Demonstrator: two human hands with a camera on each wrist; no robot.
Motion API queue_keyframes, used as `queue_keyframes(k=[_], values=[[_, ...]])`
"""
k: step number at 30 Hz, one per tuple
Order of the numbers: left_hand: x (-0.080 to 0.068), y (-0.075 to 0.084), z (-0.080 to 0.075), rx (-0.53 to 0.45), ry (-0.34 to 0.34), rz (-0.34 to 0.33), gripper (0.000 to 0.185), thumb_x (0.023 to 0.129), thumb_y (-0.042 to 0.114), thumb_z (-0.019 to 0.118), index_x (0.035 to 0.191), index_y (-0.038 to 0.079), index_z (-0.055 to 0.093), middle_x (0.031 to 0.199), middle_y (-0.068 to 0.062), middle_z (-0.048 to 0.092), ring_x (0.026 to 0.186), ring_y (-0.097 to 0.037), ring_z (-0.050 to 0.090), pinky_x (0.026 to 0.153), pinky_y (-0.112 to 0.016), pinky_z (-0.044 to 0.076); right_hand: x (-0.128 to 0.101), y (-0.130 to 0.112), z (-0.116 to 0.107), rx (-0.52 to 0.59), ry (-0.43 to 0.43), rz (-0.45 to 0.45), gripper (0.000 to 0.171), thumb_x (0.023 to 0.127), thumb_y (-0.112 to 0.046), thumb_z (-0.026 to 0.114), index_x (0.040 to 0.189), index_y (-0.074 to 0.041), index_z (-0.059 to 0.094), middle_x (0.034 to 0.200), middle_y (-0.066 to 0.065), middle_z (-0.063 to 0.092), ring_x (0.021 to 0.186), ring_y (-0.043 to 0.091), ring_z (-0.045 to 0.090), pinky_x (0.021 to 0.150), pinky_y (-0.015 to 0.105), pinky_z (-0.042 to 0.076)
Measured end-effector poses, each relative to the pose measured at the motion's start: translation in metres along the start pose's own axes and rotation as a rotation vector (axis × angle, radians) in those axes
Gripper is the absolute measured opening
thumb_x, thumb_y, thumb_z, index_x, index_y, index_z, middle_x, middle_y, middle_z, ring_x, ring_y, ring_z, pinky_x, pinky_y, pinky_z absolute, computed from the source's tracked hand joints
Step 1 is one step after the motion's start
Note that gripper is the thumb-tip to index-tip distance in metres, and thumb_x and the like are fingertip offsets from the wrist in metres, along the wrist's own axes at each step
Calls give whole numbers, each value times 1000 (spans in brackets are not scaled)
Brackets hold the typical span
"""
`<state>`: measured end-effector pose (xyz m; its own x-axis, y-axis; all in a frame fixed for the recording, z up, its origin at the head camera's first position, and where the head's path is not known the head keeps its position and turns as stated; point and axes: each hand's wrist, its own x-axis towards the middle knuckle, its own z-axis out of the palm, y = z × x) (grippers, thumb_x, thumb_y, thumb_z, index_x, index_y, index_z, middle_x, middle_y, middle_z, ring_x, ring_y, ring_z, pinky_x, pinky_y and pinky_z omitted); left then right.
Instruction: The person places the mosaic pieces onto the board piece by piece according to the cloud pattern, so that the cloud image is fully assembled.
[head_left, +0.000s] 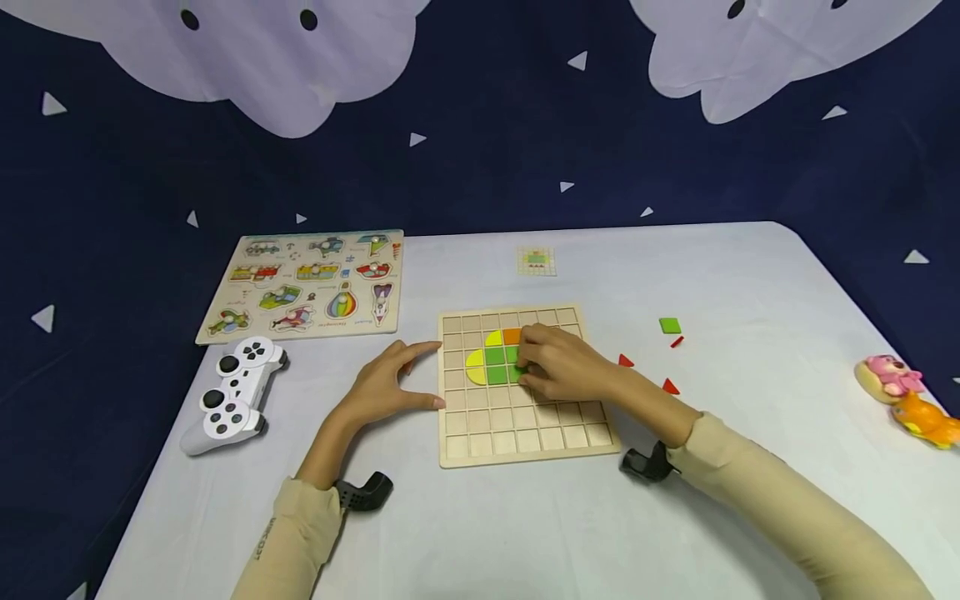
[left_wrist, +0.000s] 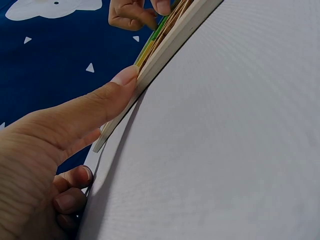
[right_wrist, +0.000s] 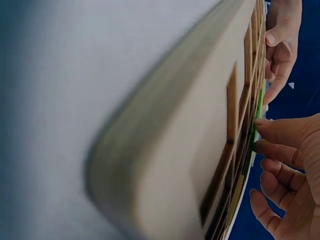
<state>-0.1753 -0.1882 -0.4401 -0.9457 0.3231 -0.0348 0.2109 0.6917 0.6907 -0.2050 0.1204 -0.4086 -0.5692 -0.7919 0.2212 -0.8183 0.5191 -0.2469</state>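
Observation:
A wooden grid board (head_left: 525,417) lies in the middle of the white table (head_left: 750,283). Yellow, green and orange pieces (head_left: 491,358) fill some of its upper cells. My right hand (head_left: 525,367) reaches over them and pinches a green piece (head_left: 516,372) with curled fingertips, which the right wrist view shows at the board's surface (right_wrist: 256,135). My left hand (head_left: 423,375) lies flat on the table beside the board. Its straight index finger (left_wrist: 107,95) and its thumb press the board's left edge (left_wrist: 150,65).
A green square (head_left: 670,325) and small red pieces (head_left: 670,386) lie loose right of the board. A pattern card (head_left: 536,261) sits behind it. A vehicle peg puzzle (head_left: 307,283) and white game controller (head_left: 232,393) are at the left, two toy figures (head_left: 907,400) at the right edge.

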Motion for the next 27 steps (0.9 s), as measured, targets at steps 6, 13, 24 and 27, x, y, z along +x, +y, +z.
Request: queue_keyframes(k=[6,13,24,27], values=[[-1,-1,1,-10,-3,-10,88,67,45,90,144,26,53,90,-3,40,79,-18,38,71,-35,31,-8,1,-8,-9,11,49,19,87,-23,77,99,-9,74,95,2,57,83,14,49,78,34,45],[0,-1,0,8,-1,4,88,67,46,89,144,25,53,89,-3,40,78,-18,38,70,-34,30,-28,27,-36,-30,83,126,19,85,-15,78,100,-5,76,95,5,60,86,16,53,76,36,47],[0,-2,0,19,2,-3,89,67,46,89,144,24,53,89,-2,39,78,-17,38,71,-35,31,-81,79,-67,-70,71,398,19,87,-9,74,105,-3,76,99,8,58,88,24,55,71,39,45],[0,-2,1,21,1,-7,89,66,47,89,144,24,53,89,-2,39,78,-17,38,70,-35,31,-95,91,-73,-82,83,439,20,87,-8,74,106,-2,76,99,9,58,85,24,54,67,38,43]])
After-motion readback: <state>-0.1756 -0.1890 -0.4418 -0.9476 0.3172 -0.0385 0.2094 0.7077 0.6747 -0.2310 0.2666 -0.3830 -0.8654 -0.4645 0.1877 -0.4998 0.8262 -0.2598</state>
